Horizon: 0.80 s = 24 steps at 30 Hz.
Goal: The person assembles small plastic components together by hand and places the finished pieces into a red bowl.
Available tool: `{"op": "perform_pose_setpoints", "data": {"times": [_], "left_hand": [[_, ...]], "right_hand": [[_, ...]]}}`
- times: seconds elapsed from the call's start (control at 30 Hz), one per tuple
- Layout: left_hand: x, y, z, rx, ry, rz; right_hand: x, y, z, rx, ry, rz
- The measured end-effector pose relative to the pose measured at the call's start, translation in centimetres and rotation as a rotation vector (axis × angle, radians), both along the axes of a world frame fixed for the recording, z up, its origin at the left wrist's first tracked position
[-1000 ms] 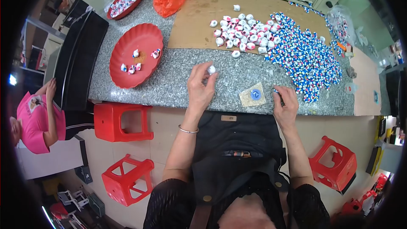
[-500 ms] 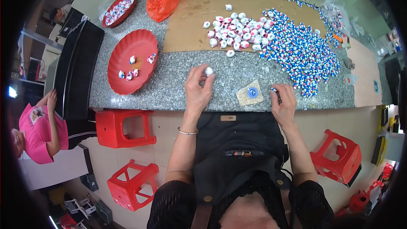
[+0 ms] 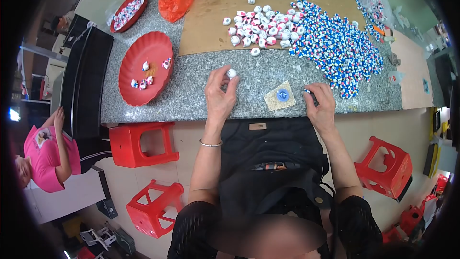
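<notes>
My left hand [image 3: 221,97] pinches a small round white piece [image 3: 232,73] between thumb and fingertips, just above the granite counter. In my right hand [image 3: 322,108], the thumb and forefinger close on a tiny blue-and-white piece [image 3: 307,91], mostly hidden by the fingers. Between the hands lies a speckled square pad [image 3: 274,104] bearing a round blue disc [image 3: 283,95]. Beyond them, a heap of white-and-pink round pieces [image 3: 262,28] sits on a brown board. Beside that heap spreads a large pile of tiny blue-and-white pieces [image 3: 345,52].
A red scalloped dish [image 3: 132,69] with several finished-looking figures stands on the left. Behind it are a fuller red bowl [image 3: 117,23] and an orange plastic bag [image 3: 176,1]. Red stools [image 3: 125,145] stand below the counter. A person in pink [image 3: 52,156] is at far left.
The whole view has shifted slightly, with the counter sitting a little higher in the picture. Both hands keep hold of the same pieces, in nearly the same places over the counter.
</notes>
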<state>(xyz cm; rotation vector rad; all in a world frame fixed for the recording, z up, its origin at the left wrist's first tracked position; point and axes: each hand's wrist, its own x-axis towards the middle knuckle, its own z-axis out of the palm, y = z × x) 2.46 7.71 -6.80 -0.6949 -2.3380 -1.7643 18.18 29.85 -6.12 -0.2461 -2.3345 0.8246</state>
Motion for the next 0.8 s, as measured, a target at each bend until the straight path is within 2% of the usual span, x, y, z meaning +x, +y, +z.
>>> {"op": "perform_pose_setpoints", "data": {"times": [0.1, 0.3, 0.4, 0.53, 0.6, 0.63, 0.8], "left_hand": [[0.0, -0.2, 0.2, -0.062, -0.023, -0.028], [0.0, 0.0, -0.1, 0.014, -0.019, -0.006], [0.0, -0.3, 0.2, -0.067, -0.022, -0.035], [-0.4, -0.7, -1.4, -0.125, 0.011, 0.033], [-0.9, -1.2, -2.3, -0.036, -0.093, -0.031], [-1.1, -1.6, -2.5, -0.128, -0.061, -0.027], [-1.2, -1.8, -2.4, -0.125, -0.082, -0.095]], "right_hand": [[0.0, 0.0, 0.0, 0.013, 0.010, 0.004], [0.1, 0.1, -0.1, -0.045, -0.006, -0.004], [0.2, 0.2, -0.2, -0.064, -0.021, -0.013], [0.5, 0.5, -1.6, -0.011, 0.085, 0.000], [0.5, 0.5, -1.3, 0.028, 0.156, -0.017], [0.5, 0.6, -1.7, 0.036, 0.198, -0.044], [0.4, 0.4, -1.9, 0.000, 0.223, -0.077]]}}
